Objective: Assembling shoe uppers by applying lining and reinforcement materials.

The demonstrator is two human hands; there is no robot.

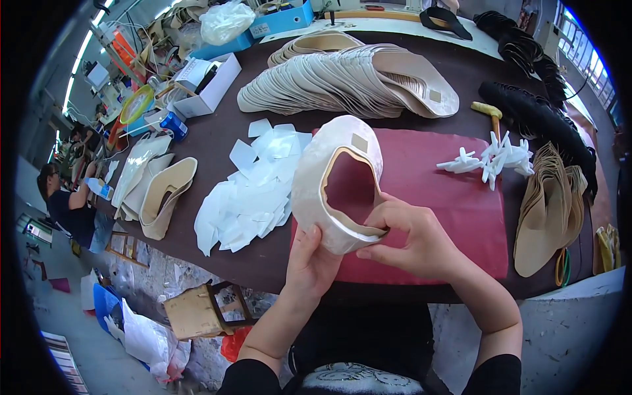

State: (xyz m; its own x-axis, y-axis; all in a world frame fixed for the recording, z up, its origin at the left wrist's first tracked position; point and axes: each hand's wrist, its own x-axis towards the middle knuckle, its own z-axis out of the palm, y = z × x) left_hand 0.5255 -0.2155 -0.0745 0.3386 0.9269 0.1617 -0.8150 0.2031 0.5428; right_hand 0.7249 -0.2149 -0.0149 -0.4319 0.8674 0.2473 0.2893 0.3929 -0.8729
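A cream shoe upper (311, 164) with a beige lining and a small square tan label is held up over a dark red mat (421, 243). My left hand (312, 262) grips its lower left edge, thumb on the outer face. My right hand (415, 238) pinches the rim of the opening at the lower right between thumb and fingers. Left of the upper lies a loose pile of translucent white cut pieces (247, 204). On the mat's right side are several white plastic pieces (494, 158) and a yellow-handled hammer (490, 112).
Behind the mat rests a long row of nested cream uppers (322, 82). Tan uppers (546, 210) and black ones (536, 115) line the right. A single upper (164, 197), a blue can (174, 125) and a white box (209, 85) stand left. A wooden stool (197, 313) is below; a person (72, 201) sits far left.
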